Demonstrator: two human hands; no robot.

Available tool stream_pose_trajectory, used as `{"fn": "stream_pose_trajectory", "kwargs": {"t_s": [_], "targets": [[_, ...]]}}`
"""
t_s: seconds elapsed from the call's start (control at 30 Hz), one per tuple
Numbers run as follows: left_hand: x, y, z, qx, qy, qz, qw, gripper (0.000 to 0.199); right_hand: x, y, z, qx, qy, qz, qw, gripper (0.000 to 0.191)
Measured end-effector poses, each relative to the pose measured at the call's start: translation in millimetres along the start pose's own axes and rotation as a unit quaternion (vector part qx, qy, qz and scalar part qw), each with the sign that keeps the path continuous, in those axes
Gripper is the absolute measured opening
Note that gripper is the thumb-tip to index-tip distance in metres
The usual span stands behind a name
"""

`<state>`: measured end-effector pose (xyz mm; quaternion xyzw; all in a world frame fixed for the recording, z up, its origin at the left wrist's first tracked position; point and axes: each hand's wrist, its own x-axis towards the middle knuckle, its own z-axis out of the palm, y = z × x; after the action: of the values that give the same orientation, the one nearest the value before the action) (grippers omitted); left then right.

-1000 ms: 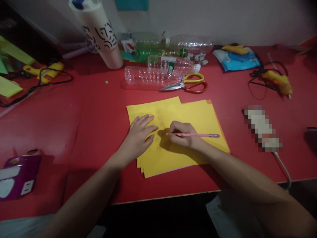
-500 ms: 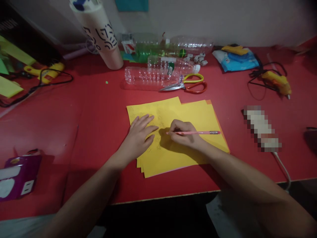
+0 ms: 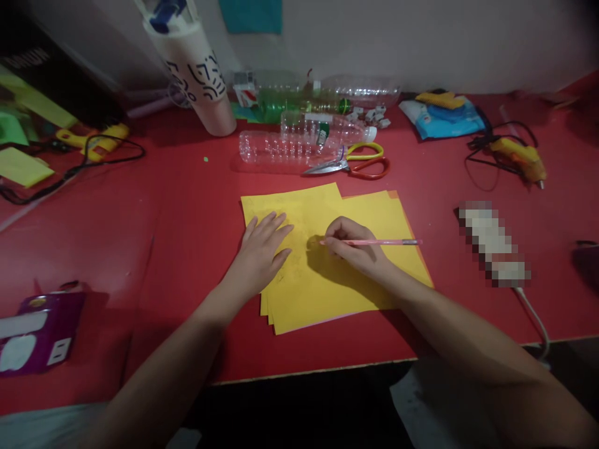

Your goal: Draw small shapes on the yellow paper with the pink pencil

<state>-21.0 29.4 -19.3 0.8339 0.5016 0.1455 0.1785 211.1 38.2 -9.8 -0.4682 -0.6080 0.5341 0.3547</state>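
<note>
Dim, slightly blurred view, dark shadow beneath the right hand [image 3: 358,246], murky corners.

A plain grey wall [image 3: 435,37] stands behind a red flat-topped table [image 3: 187,206] with a thin, pale front edge. Lighting is dim and uneven; a soft glare marks the tabletop's left side. The area below is dark.
</note>
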Motion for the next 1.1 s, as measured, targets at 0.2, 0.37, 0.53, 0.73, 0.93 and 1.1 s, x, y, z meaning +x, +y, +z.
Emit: {"fn": "stream_pose_trajectory", "kwargs": {"t_s": [0.2, 0.37, 0.53, 0.73, 0.93, 1.1], "targets": [[0, 2, -1.4, -0.029, -0.042, 0.037, 0.998, 0.053, 4, 4, -2, 0.004, -0.020, -0.022, 1.000, 0.016], [1, 0, 0.3, -0.029, -0.044, 0.033, 0.998, 0.053, 0, -5, -1, 0.026, -0.036, 0.007, 0.999, 0.015], [1, 3, -1.2, -0.031, -0.047, 0.024, 0.998, 0.050, -7, -6, 0, -0.044, -0.080, -0.055, 0.994, 0.009], [0, 4, -4.9, -0.042, -0.056, 0.023, 0.997, 0.035, -7, -4, 3, -0.070, -0.068, -0.038, 0.995, 0.014], [-1, 6, -5.0, -0.043, -0.052, 0.024, 0.997, 0.034, -7, -4, 2, -0.087, -0.091, -0.047, 0.991, 0.012], [-1, 8, -6.6, -0.033, -0.060, 0.028, 0.997, 0.033, -7, -7, 1, -0.079, -0.115, -0.040, 0.989, 0.014]]}}
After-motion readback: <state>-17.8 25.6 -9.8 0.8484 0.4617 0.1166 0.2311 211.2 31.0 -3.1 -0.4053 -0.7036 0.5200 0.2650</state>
